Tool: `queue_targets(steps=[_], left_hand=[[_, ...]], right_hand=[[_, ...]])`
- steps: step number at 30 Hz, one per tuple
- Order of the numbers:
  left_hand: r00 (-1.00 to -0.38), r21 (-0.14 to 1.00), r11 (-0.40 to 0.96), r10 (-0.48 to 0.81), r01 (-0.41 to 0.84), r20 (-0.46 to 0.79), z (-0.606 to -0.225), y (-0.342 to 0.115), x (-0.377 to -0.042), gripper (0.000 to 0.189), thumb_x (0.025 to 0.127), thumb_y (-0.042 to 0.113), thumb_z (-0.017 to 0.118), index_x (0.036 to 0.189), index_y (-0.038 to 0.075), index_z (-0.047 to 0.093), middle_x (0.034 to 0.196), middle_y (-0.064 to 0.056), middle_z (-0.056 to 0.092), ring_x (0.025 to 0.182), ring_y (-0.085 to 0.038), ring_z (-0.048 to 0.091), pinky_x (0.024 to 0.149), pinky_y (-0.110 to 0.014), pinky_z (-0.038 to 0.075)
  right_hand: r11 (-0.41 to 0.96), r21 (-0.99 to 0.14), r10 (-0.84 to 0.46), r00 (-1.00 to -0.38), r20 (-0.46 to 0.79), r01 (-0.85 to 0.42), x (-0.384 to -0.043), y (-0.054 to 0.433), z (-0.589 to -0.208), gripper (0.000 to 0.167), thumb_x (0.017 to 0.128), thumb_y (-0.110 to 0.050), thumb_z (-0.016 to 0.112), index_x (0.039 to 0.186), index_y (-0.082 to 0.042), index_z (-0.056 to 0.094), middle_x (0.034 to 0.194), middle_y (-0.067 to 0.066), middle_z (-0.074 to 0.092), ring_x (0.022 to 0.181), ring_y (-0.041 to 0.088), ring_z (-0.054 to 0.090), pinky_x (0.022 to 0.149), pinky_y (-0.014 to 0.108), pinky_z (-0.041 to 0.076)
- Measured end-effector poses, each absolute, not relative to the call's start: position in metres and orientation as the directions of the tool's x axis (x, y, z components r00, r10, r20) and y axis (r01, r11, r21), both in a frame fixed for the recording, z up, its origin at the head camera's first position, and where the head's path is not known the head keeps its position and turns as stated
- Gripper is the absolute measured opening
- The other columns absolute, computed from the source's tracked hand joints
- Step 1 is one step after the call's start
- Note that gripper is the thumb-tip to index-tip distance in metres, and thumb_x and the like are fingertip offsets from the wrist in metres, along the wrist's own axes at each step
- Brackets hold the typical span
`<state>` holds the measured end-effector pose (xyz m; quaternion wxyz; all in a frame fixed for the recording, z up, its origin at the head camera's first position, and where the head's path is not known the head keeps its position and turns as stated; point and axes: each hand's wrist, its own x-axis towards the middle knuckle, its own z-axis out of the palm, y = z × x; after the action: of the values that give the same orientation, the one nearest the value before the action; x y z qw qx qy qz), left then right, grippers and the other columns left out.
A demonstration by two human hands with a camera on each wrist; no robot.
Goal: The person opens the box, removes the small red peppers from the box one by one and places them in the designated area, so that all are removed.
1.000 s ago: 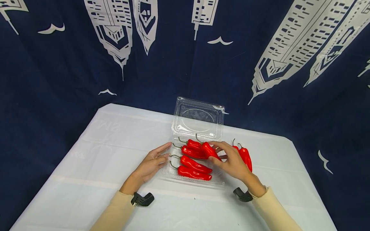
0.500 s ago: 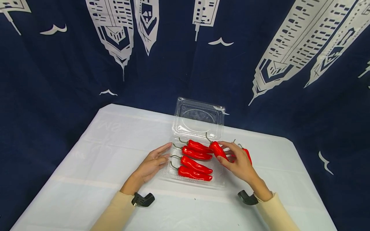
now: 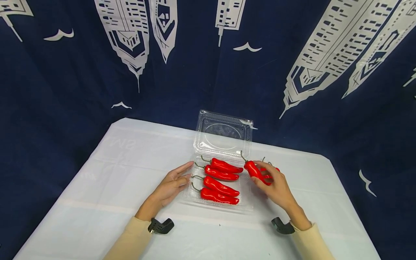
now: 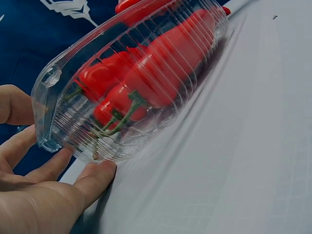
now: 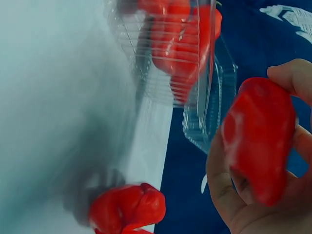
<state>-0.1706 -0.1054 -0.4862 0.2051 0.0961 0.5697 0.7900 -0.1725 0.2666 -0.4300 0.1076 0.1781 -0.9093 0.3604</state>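
In the head view, my right hand [image 3: 275, 186] holds a red pepper [image 3: 253, 171] with a green stem between thumb and fingers, raised just off the right side of a clear plastic clamshell box [image 3: 221, 208]. Several red peppers [image 3: 221, 185] lie side by side in the box, stems pointing left. My left hand [image 3: 169, 186] rests against the box's left side with fingers extended; in the left wrist view its fingertips [image 4: 103, 170] touch the ribbed wall. The held pepper [image 5: 261, 136] also shows in the right wrist view, partly covering my fingers.
The box's clear lid [image 3: 224, 131] stands open at the back. Other red peppers [image 5: 127, 210] lie on the white-covered table [image 3: 208, 242] right of the box, mostly hidden behind my right hand in the head view. A dark blue printed curtain [image 3: 195, 83] hangs behind.
My right hand has carried the held pepper rightward, from above the peppers in the box to beyond its right side. The left hand stays at the box's left side.
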Motion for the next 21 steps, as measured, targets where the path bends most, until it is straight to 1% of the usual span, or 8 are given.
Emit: queue_targets(steps=[2,4,8,11,14,18,21], left_hand=[[-0.898,0.939,-0.268,0.433,-0.214,-0.081,-0.486,-0.106,-0.171,0.068,0.096,-0.005,0.045,0.159,0.011,0.027,0.167,-0.009,0.014,0.153,-0.037,0.015,0.122,-0.052,0.023],[-0.898,0.94,-0.268,0.434,-0.212,-0.079,-0.487,-0.106,-0.171,0.068,0.096,-0.005,0.045,0.159,0.011,0.027,0.167,-0.009,0.014,0.154,-0.037,0.015,0.122,-0.052,0.023],[-0.899,0.939,-0.271,0.43,-0.21,-0.077,-0.487,-0.106,-0.171,0.067,0.097,-0.004,0.045,0.159,0.012,0.028,0.167,-0.009,0.013,0.153,-0.037,0.015,0.122,-0.052,0.023],[-0.9,0.939,-0.273,0.43,-0.21,-0.076,-0.488,-0.106,-0.171,0.066,0.097,-0.004,0.046,0.159,0.012,0.027,0.167,-0.009,0.013,0.153,-0.037,0.015,0.122,-0.052,0.023],[-0.899,0.939,-0.274,0.432,-0.21,-0.075,-0.489,-0.106,-0.171,0.066,0.097,-0.004,0.046,0.159,0.011,0.027,0.168,-0.009,0.013,0.153,-0.037,0.015,0.122,-0.051,0.023],[-0.899,0.939,-0.274,0.432,-0.209,-0.074,-0.489,-0.106,-0.171,0.066,0.097,-0.003,0.046,0.159,0.012,0.028,0.168,-0.009,0.013,0.153,-0.037,0.015,0.122,-0.051,0.023],[-0.898,0.939,-0.275,0.434,-0.206,-0.07,-0.488,-0.106,-0.171,0.066,0.097,-0.003,0.046,0.159,0.012,0.028,0.168,-0.009,0.013,0.153,-0.037,0.015,0.122,-0.052,0.022]], right_hand=[[0.681,-0.624,-0.217,-0.92,0.328,-0.383,-0.172,0.269,-0.431,0.054,0.088,-0.013,0.076,0.138,-0.016,0.058,0.116,0.011,0.068,0.097,0.025,0.064,0.075,0.02,0.056],[0.687,-0.63,-0.183,-0.925,0.333,-0.363,-0.172,0.271,-0.433,0.054,0.088,-0.014,0.075,0.139,-0.016,0.058,0.117,0.011,0.068,0.096,0.02,0.063,0.075,0.019,0.055],[0.686,-0.653,-0.119,-0.935,0.335,-0.321,-0.172,0.273,-0.436,0.054,0.089,-0.016,0.075,0.14,-0.019,0.057,0.123,0.011,0.067,0.098,0.006,0.059,0.077,0.016,0.053],[0.676,-0.679,-0.068,-0.942,0.329,-0.286,-0.172,0.275,-0.437,0.054,0.09,-0.017,0.074,0.141,-0.021,0.057,0.128,0.011,0.066,0.099,-0.001,0.056,0.078,0.013,0.052],[0.67,-0.697,-0.023,-0.946,0.324,-0.255,-0.172,0.278,-0.436,0.054,0.091,-0.018,0.074,0.142,-0.021,0.056,0.131,0.012,0.064,0.099,-0.003,0.054,0.077,0.01,0.05],[0.671,-0.711,0.013,-0.955,0.295,-0.211,-0.17,0.279,-0.432,0.055,0.091,-0.014,0.072,0.143,-0.014,0.054,0.134,0.017,0.062,0.101,-0.001,0.053,0.078,0.007,0.048],[0.664,-0.725,0.042,-0.959,0.28,-0.183,-0.17,0.284,-0.433,0.056,0.091,-0.014,0.072,0.144,-0.015,0.054,0.135,0.017,0.061,0.102,0.003,0.053,0.077,0.007,0.049]])
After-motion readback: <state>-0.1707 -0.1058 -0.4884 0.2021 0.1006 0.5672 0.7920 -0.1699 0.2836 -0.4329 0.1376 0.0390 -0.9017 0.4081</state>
